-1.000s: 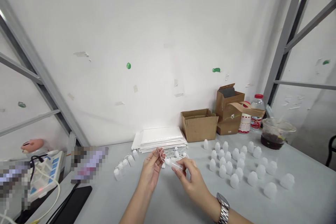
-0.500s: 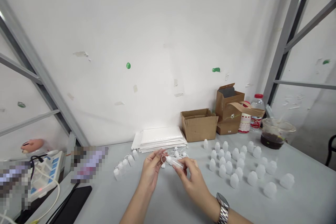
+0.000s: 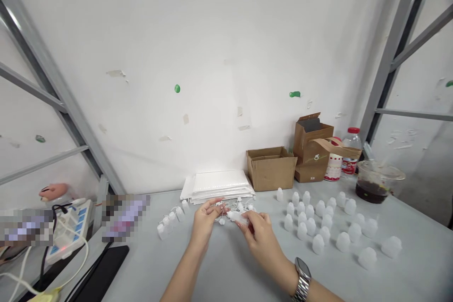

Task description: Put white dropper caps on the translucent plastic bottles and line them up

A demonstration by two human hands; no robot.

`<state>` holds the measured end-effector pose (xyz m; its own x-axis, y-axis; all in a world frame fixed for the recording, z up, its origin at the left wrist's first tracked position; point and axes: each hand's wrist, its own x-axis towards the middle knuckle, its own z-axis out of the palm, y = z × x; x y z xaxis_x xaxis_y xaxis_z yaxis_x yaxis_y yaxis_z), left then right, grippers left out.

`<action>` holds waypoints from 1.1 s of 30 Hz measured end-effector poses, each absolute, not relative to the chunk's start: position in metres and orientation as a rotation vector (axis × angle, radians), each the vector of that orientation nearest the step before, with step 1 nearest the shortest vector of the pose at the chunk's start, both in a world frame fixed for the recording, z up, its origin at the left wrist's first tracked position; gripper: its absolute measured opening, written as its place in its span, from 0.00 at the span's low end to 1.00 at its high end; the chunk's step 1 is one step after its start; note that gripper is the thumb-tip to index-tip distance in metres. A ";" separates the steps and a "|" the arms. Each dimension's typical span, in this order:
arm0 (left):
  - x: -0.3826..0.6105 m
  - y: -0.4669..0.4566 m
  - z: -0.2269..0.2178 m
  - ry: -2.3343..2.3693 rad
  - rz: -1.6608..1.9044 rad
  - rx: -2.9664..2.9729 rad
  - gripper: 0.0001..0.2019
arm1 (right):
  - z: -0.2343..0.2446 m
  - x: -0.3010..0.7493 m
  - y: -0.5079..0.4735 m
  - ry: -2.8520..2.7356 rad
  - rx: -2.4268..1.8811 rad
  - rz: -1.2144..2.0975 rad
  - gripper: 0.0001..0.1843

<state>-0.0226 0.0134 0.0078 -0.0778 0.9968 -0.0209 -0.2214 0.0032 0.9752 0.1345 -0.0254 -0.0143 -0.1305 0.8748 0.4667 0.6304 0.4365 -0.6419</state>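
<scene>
1. Far left on the table (image 3: 230,276), a power strip (image 3: 69,229) with cables and a black slab (image 3: 104,273) lie well apart from the hands
2. A short row of small bottles (image 3: 170,219) sits just left of the left hand
3. Left hand (image 3: 205,219): fingertips closed in a pinch at the bottle's neck end; whether they grip a cap or the neck itself is too small to tell
4. Bottle (image 3: 238,217): small, translucent white, held on its side just above the table between both hands, in front of a heap of small white parts (image 3: 238,206) and a stack of white sheets (image 3: 217,185)
5. It looks very light, of thin smooth plastic that would give under a squeeze, a little slippery but not fragile; the body suits a thumb-and-finger hold, the neck only a light pinch
6. Right hand (image 3: 260,236): closed round the bottle's body, a watch (image 3: 303,279) on the wrist
7. To the right stand many like bottles, the standing group (image 3: 318,222), with a box (image 3: 272,167) behind and a cup (image 3: 377,181) of dark drink far right
</scene>
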 end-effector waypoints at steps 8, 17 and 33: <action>-0.021 0.013 0.003 1.094 1.347 0.974 0.21 | -0.014 0.133 -0.025 -1.843 -1.278 0.423 0.09; 0.001 -0.011 0.003 0.998 1.451 0.951 0.19 | -0.019 0.128 -0.020 -1.594 -1.113 0.972 0.18; -0.146 -0.082 -0.021 1.859 1.813 0.820 0.13 | -0.022 0.122 -0.037 -1.868 -0.927 1.277 0.21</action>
<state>-0.1464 -0.0822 -0.0206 -0.7401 0.6641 0.1060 0.1228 -0.0215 0.9922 0.1223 -0.0370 -0.0218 -0.5137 0.8465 0.1401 0.1768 0.2642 -0.9481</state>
